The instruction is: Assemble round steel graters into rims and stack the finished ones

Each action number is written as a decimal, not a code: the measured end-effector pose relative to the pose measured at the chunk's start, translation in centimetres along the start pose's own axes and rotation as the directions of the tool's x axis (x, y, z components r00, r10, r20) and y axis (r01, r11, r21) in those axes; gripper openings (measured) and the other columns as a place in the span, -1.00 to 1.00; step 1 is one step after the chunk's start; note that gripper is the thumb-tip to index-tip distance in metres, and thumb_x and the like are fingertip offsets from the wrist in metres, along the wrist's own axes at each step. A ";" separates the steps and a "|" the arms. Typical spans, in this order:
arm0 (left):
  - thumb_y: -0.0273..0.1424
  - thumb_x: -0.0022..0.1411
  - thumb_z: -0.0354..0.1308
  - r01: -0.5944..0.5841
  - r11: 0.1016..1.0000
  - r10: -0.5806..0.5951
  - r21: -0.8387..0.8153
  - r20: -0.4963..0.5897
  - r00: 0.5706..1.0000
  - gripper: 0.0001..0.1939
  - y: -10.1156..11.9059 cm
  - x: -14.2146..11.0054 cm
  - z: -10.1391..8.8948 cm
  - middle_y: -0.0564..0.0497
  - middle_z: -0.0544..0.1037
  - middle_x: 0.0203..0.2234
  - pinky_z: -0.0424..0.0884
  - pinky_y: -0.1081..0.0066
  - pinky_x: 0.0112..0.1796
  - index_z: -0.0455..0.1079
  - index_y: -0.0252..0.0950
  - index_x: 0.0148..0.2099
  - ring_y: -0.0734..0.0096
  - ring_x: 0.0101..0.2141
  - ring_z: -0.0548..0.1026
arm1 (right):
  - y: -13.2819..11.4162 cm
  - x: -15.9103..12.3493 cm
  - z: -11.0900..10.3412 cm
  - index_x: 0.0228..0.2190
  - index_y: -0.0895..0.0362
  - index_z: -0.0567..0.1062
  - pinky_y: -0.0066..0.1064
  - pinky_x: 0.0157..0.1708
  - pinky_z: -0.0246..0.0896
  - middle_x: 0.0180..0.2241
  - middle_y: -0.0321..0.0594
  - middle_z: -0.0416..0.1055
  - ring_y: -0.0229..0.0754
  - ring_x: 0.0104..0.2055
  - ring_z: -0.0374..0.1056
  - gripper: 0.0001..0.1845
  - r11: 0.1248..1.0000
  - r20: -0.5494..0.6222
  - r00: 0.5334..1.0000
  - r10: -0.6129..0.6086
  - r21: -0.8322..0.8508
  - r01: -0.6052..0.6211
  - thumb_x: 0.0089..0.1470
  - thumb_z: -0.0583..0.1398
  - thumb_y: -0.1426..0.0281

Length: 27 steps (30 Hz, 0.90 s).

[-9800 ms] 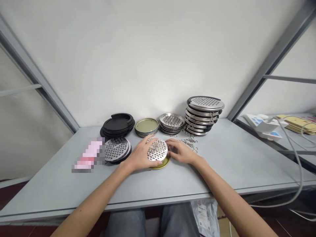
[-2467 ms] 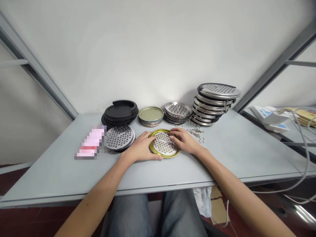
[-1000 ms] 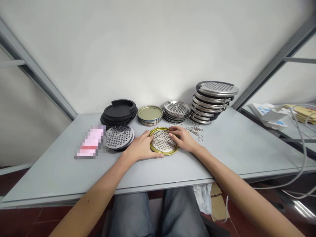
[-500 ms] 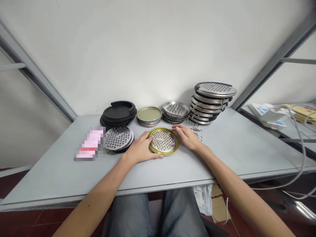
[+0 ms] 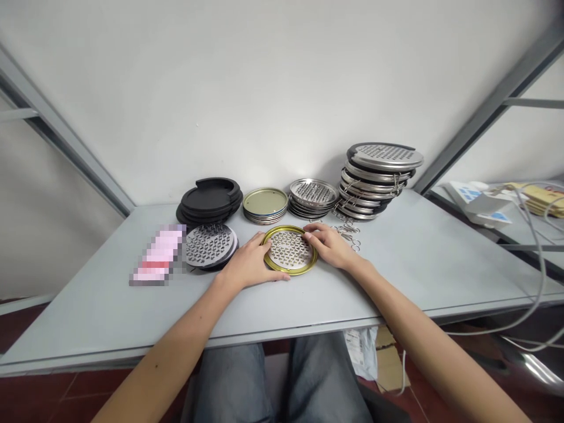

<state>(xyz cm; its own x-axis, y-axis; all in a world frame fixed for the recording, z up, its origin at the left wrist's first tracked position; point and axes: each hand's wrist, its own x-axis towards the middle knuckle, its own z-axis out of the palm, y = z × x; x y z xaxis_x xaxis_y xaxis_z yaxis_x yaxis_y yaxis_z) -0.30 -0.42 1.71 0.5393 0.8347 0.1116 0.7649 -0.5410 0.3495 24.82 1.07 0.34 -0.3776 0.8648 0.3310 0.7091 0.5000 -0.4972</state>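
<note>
A round grater plate with rows of raised holes sits inside a gold metal lid on the table in front of me. Around the lid's left edge curls my left hand, its thumb along the front rim and its fingers at the back left. My right hand grips the right back rim, thumb over the top edge. Beside my left hand is a stack of loose grater plates. Small metal rings and clips lie behind my right hand.
Along the wall stand black round holders, olive-coloured lids, silver-rimmed graters and a tall leaning stack of assembled graters. A blurred pink item lies at left. White cables hang at right.
My right hand has moved slightly left, and its thumb now laps over the lid's rim. My left hand stays at the lid's left side. The view has shifted slightly.
</note>
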 end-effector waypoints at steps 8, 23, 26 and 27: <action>0.08 -0.12 0.30 -0.110 0.993 0.115 0.038 -0.168 0.979 -0.11 0.0 -0.2 0.4 -0.24 0.15 0.24 0.17 0.09 0.17 0.25 -0.32 0.17 -0.03 0.22 0.16 | 0.4 -0.2 0.1 -0.23 0.14 0.58 -0.15 0.05 0.20 -0.04 -0.03 0.41 0.00 0.00 0.34 -0.61 1.000 0.003 1.000 -0.014 -0.028 0.014 0.19 0.07 0.18; -0.25 0.23 0.17 -0.479 0.869 0.494 0.120 -0.189 0.849 -0.80 -0.3 0.2 1.2 -0.04 0.46 0.04 0.29 0.13 0.07 0.55 -0.22 -0.22 0.16 0.08 0.31 | 0.3 -0.3 0.3 -0.08 0.19 0.50 -0.08 0.09 0.18 -0.01 0.05 0.34 0.07 0.03 0.30 -0.45 0.999 0.008 1.000 -0.029 -0.038 0.029 -0.02 0.25 0.09; -0.24 0.24 0.16 -0.485 0.865 0.501 0.127 -0.203 0.841 -0.78 -0.4 0.3 1.3 -0.04 0.46 0.04 0.30 0.17 0.07 0.56 -0.25 -0.25 0.18 0.09 0.30 | 0.3 -0.3 0.3 -0.07 0.19 0.50 -0.07 0.09 0.18 0.00 0.05 0.33 0.07 0.03 0.31 -0.44 0.998 0.005 0.999 -0.035 -0.043 0.035 -0.02 0.25 0.09; -0.25 0.24 0.16 -0.487 0.865 0.502 0.120 -0.208 0.840 -0.78 -0.4 0.3 1.4 -0.05 0.46 0.03 0.30 0.18 0.07 0.56 -0.26 -0.26 0.19 0.08 0.30 | 0.3 -0.3 0.3 -0.07 0.19 0.50 -0.07 0.09 0.18 0.01 0.05 0.33 0.07 0.03 0.31 -0.44 0.998 0.003 0.999 -0.034 -0.044 0.034 -0.03 0.26 0.09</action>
<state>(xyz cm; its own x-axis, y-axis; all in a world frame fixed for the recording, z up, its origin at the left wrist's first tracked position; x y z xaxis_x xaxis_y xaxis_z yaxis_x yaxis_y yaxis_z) 0.08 -0.07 0.36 0.7633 0.4509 0.4627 0.4411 -0.8870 0.1368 24.96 1.00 -0.19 -0.4031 0.8476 0.3451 0.7215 0.5264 -0.4499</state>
